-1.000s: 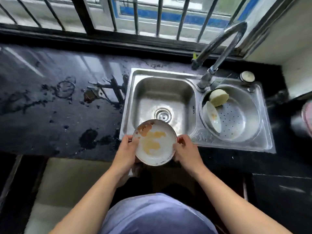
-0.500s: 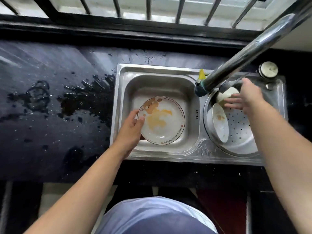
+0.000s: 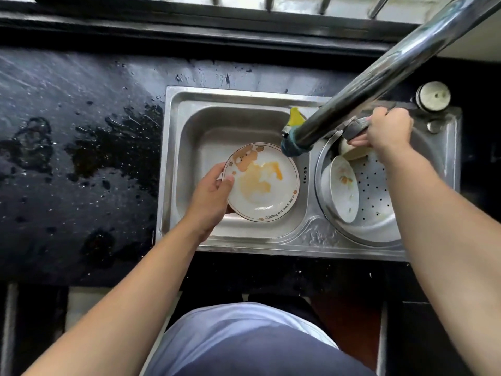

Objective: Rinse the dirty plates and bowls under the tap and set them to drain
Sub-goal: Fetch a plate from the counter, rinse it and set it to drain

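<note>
A: Splash risk coming up. Right hand (image 3: 386, 131) is closing round the tap handle (image 3: 355, 128), and the spout end (image 3: 291, 146) is hanging just past the plate's far rim, not over its middle. If water's coming on hard, it's probably hitting the rim and spraying onto the bench (image 3: 81, 158), which is wet already.

B: And the plate (image 3: 261, 183)?

A: Left hand (image 3: 214, 196) is pinching it at the near-left edge, thumb on top, fingers underneath, one-handed over the left basin (image 3: 238, 123). Orange sauce is smeared across the face. Wet rim plus one grip, so it could be slipping.

B: Other dishes?

A: Second dirty plate (image 3: 343, 191) is leaning in the colander basin (image 3: 379, 213) w/ a bowl (image 3: 352, 153) behind, under the right wrist.
</note>
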Demonstrator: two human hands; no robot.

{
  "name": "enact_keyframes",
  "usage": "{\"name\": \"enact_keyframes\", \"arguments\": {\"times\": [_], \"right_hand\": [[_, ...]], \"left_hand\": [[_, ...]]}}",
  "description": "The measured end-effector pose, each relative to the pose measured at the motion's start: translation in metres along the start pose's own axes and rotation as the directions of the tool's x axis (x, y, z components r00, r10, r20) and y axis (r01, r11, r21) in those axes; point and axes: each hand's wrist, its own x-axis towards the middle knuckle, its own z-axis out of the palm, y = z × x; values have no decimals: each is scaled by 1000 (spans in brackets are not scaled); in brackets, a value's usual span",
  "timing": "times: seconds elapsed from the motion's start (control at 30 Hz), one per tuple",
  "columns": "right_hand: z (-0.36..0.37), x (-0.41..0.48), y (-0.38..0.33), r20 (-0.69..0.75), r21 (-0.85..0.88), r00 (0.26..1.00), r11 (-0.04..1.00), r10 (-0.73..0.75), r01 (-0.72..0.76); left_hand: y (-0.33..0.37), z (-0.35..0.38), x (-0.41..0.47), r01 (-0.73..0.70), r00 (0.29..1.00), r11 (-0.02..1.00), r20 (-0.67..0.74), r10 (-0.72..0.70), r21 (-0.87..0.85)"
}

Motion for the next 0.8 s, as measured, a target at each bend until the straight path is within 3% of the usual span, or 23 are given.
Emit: {"name": "enact_keyframes", "arguments": {"times": [0.33,0.63,0.73,0.8], "right_hand": [[6,2,18,-21,142,1000,990,15,-12],[3,-47,24,-46,98,999,995,16,-12],[14,-108,35,-145,-158,960,963,-240,217],[32,-164,39,-19,-195,844,830,-535,522]], "left_hand": [[-1,9,2,-9,1000,1000,-24,9,15],[-1,7,8,-2,999,1000,-37,2,10],[-1,5,11,8,999,1000,-53,-7,18],[-1,3,13,15,998,1000,-63,-14,25]]}}
